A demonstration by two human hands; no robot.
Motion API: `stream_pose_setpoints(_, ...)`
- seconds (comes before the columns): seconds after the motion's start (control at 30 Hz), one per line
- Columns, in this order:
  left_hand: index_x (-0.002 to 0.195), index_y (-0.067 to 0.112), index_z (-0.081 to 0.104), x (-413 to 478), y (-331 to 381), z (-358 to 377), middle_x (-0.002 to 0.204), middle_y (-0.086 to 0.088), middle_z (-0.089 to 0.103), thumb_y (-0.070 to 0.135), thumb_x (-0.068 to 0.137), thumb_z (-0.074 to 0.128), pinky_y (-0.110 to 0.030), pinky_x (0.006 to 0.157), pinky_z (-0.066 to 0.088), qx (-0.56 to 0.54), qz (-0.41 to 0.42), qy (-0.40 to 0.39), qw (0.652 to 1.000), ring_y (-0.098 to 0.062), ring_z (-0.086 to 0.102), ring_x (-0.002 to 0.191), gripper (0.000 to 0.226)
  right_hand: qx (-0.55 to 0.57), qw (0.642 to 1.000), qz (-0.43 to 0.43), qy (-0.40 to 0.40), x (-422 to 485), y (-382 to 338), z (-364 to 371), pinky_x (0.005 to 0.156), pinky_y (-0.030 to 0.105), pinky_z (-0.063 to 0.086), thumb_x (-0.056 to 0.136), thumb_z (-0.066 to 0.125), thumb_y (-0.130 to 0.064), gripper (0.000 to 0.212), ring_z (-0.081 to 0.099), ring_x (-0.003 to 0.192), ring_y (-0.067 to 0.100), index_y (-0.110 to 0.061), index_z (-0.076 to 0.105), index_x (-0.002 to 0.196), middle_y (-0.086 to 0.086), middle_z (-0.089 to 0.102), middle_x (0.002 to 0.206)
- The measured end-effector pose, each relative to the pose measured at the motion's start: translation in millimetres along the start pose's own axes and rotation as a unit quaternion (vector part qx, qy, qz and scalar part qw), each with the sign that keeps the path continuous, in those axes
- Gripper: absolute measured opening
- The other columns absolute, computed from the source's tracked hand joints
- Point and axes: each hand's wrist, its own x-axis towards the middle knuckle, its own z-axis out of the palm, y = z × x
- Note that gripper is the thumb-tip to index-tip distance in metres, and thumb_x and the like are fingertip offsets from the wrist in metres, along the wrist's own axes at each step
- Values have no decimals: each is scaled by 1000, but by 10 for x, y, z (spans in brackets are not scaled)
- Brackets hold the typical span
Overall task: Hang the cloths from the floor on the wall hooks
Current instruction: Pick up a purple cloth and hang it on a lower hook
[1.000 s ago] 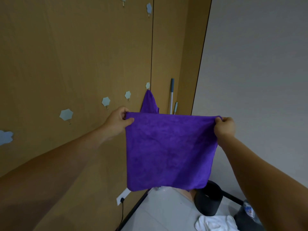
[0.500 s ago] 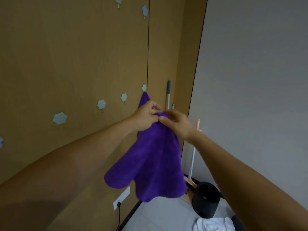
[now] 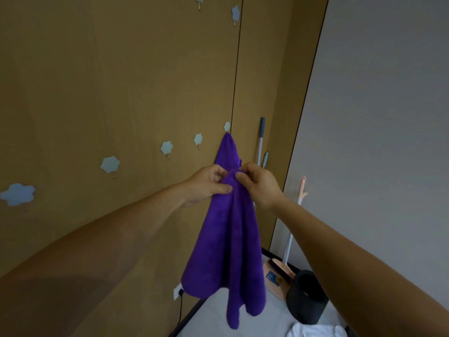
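We see the brown wood-panel wall [image 3: 121,81] filling the left, with the grey wall [image 3: 376,117] on the right. In front of the panels hangs a purple cloth [image 3: 226,251], bunched at its top and draping down in long folds, its lower edge over the floor corner. The left hand [image 3: 209,184] and right hand [image 3: 257,183] meet at that bunched top, both with fingers and thumb curled, pinching the fabric (touching each other or just apart, we can't tell). Just behind them a second purple cloth [image 3: 227,152] hangs by the panel seam. A black bin [image 3: 307,297] stands lower right, with a white cloth [image 3: 315,330] lying just beside it at the frame edge. Pale blue flower-shaped hooks [image 3: 166,147] run in a rising row left of the hung cloth.
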Motion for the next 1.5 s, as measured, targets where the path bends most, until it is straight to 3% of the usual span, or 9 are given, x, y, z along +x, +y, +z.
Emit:
stream_pose_setpoints(0.33,97,12,66,-253,-680,-153,97,-5,72,14,94,58,-35,82,55,117,-55,54,990,-18,67,86,9,175,958,86,211,364,-52,-244,66,34,42,95,52,-30,16,50,69,12,-26,51,79,-5,53,74)
stream_pose_setpoints(0.53,100,12,66,-279,-521,-479,96,-7,71,26,100,47,-36,83,53,231,-76,58,968,-22,66,87,24,178,913,186,316,366,256,-420,76,40,39,92,49,-25,17,49,71,16,-24,47,75,-2,50,73)
stream_pose_setpoints(0.7,93,12,67,-169,-212,-607,88,-8,69,11,98,44,-34,78,52,257,-57,86,961,-18,63,78,24,201,884,299,298,251,462,-401,63,37,35,85,47,-25,21,44,77,25,-19,47,65,5,45,67)
stream_pose_setpoints(0.8,72,18,61,-120,-77,-602,71,1,61,6,95,43,-30,66,46,301,-38,66,951,-13,56,67,32,175,911,285,241,153,516,-373,83,39,42,86,55,-35,16,53,89,27,-21,57,80,6,57,85)
stream_pose_setpoints(1.0,73,15,51,30,-5,-541,75,1,55,11,94,43,-28,64,41,368,-3,118,922,-11,49,68,23,54,981,133,-129,10,635,-471,95,32,35,58,84,-56,84,38,117,5,-47,44,132,-15,42,131)
stream_pose_setpoints(1.13,59,17,40,181,5,-347,61,6,44,7,92,43,-15,47,32,386,22,183,904,-7,40,55,35,71,988,110,-75,170,779,-468,74,23,54,77,70,-53,21,67,90,11,-37,72,91,-17,71,92)
stream_pose_setpoints(1.2,57,14,47,226,25,-323,64,5,47,5,90,45,-18,51,34,425,16,178,887,-8,44,57,35,127,986,105,-24,223,839,-499,63,19,54,86,65,-47,26,70,82,18,-23,75,83,-8,73,81)
stream_pose_setpoints(1.3,55,18,51,251,58,-341,64,1,56,-3,84,44,-30,57,43,472,-22,118,873,-14,53,61,37,116,990,80,22,322,951,-537,79,41,51,91,62,-40,44,63,85,30,4,68,87,16,66,92)
stream_pose_setpoints(1.5,82,9,63,205,-119,-370,82,-3,63,6,83,55,-27,60,47,535,-168,65,826,-16,58,74,9,171,983,57,-18,494,1046,-498,64,13,50,92,59,-43,25,68,75,2,-24,74,85,-9,74,81)
